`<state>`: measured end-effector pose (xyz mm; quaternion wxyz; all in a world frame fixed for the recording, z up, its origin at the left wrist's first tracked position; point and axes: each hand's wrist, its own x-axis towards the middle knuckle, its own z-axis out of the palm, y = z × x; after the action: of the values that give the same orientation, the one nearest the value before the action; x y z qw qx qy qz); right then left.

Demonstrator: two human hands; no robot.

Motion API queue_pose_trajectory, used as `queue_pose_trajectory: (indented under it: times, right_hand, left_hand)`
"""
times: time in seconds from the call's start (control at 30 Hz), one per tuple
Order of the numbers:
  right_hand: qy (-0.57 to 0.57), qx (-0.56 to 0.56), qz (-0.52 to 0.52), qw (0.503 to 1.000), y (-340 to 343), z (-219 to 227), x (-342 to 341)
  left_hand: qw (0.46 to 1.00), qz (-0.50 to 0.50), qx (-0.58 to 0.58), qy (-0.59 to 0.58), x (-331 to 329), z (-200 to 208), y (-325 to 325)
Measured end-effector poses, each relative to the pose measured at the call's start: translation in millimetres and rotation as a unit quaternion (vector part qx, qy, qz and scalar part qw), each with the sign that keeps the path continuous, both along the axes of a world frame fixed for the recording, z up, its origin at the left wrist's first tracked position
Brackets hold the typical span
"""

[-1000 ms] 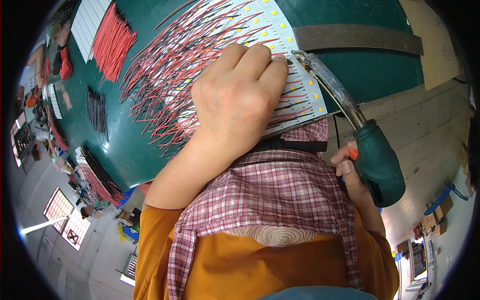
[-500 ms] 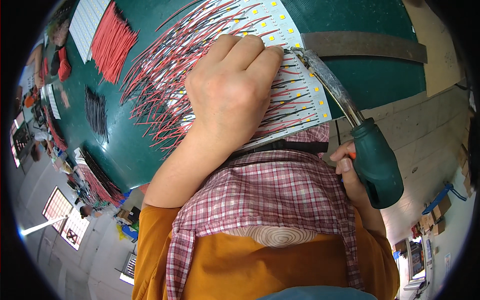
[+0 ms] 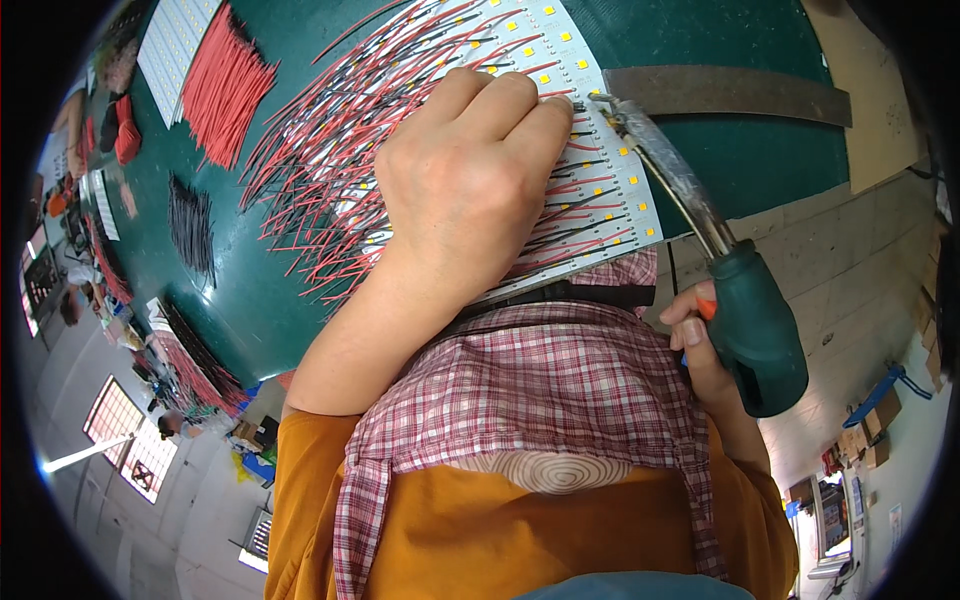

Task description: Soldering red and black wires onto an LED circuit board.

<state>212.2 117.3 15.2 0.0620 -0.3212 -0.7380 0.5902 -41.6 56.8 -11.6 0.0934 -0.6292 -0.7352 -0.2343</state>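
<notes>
My left hand (image 3: 465,185) is closed over a white LED board (image 3: 640,205) with yellow chips. Its fingers pinch a wire (image 3: 578,106), whose dark end pokes out past the fingertips; the rest is hidden under the hand. Rows of red and black wires (image 3: 320,150) fan out leftward from the board. My right hand (image 3: 705,345) is wrapped round the green handle of a soldering gun (image 3: 755,325) with an orange trigger. The gun's bent tip is over the board's right part, just right of the pinched wire. Whether it touches a pad I cannot tell.
A flat metal strip (image 3: 740,92) lies on the green table (image 3: 620,30) right of the board. On the left are a bundle of red wires (image 3: 228,90), a bundle of black wires (image 3: 192,225) and another white LED board (image 3: 172,50). Brown cardboard (image 3: 875,110) is at the right.
The soldering gun's tip has shifted slightly right, away from the wire end. My left hand has moved a little to the right. The board has stayed put.
</notes>
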Motion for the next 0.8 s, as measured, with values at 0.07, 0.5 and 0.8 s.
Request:
queue_pose_trajectory:
  times: [0.07,0.5,0.8]
  right_hand:
    - [0.008,0.016,0.01,1.0,1,-1,0]
    - [0.019,0.001,0.022,1.0,2,-5,-8]
    - [-0.001,0.015,0.001,1.0,-1,-4,-10]
  left_hand:
    - [1.0,0.003,-0.007,-0.001,1,1,0]
    - [0.999,0.024,0.001,-0.043,-8,2,2]
    - [0.999,0.032,0.004,-0.027,-6,1,2]
